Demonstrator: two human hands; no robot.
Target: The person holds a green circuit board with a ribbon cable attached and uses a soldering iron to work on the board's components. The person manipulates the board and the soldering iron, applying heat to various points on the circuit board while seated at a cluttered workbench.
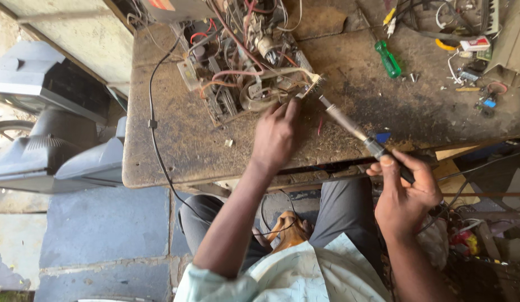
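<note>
The right hand (405,193) grips a soldering iron (349,126) by its handle; its long shaft slants up and left, tip beside the circuit board (243,61). The left hand (277,134), fingers loosely curled around nothing, touches the board's near edge and lies nearer to it.

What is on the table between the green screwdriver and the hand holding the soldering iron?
In the head view, between the green screwdriver and the right hand there is mostly bare, dirty tabletop, plus the soldering iron shaft.
</note>
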